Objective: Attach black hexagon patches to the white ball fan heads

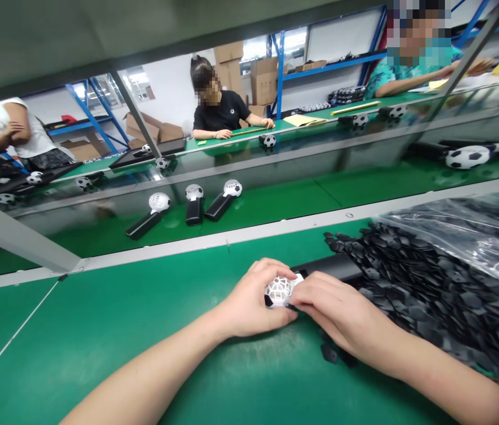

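Note:
A white lattice football-shaped head [279,290] with a black patch on its side sits between my hands, low over the green bench. My left hand [261,298] is closed round its left side, thumb below and fingers above. From the right, my right hand [331,301] pinches at the ball's edge; whatever small piece its fingertips may hold is hidden. A black handle [335,267] extends right from behind the ball, partly covered by my right hand. Close to that hand lies a heap of black pentagon-shaped pieces [408,283].
Clear plastic bag [475,236] covers part of the heap. Beyond the metal rail [231,245], several ball-headed black-handled items, one a lattice ball [159,202], lie on the green belt [284,200]. A person in black [220,109] sits opposite; other people are at left and right.

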`<state>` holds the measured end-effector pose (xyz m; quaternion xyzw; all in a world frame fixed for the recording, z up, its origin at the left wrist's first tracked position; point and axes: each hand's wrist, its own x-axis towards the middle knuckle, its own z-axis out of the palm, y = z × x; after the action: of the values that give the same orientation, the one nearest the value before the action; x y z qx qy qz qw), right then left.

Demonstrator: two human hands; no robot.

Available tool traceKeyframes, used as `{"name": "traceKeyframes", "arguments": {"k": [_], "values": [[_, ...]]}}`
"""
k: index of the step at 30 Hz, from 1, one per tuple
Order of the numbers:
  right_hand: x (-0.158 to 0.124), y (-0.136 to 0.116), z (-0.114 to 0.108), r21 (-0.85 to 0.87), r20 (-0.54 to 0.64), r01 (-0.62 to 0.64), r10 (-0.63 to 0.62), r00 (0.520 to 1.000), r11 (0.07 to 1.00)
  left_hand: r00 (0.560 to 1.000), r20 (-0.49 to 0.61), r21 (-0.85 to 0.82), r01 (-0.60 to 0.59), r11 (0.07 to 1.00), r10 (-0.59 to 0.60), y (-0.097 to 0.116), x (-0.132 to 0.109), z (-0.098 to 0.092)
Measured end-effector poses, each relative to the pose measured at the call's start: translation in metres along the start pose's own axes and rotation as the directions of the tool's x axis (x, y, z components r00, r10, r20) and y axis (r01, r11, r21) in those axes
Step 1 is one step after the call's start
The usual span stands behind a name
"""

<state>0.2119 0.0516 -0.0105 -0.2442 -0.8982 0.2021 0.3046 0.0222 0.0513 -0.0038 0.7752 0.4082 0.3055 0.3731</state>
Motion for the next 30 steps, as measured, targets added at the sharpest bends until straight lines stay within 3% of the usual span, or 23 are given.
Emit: {"name": "traceKeyframes", "arguments": {"k": [10, 16, 23, 30], "values": [[0.005, -0.001, 0.002, 0.095, -0.094, -0.249, 0.257, 0.962, 0.964, 0.998, -0.058, -0.017, 0.038, 0.999, -0.039, 0.004, 0.0, 0.005], [0.006, 0.001, 0.001, 0.059, -0.063, -0.202, 0.205, 0.977, 0.978, 0.997, -0.056, -0.048, 0.055, 0.997, -0.058, 0.002, 0.001, 0.005], [0.007, 0.007, 0.002, 0.02, -0.119, -0.27, 0.27, 0.955, 0.963, 0.995, -0.101, 0.002, 0.018, 1.0, -0.018, 0.0, -0.001, 0.01], [0.008, 0.014, 0.001, -0.034, -0.112, -0.253, 0.248, 0.962, 0.967, 0.989, -0.147, 0.072, -0.015, 0.997, 0.025, -0.002, -0.003, 0.015]]}}
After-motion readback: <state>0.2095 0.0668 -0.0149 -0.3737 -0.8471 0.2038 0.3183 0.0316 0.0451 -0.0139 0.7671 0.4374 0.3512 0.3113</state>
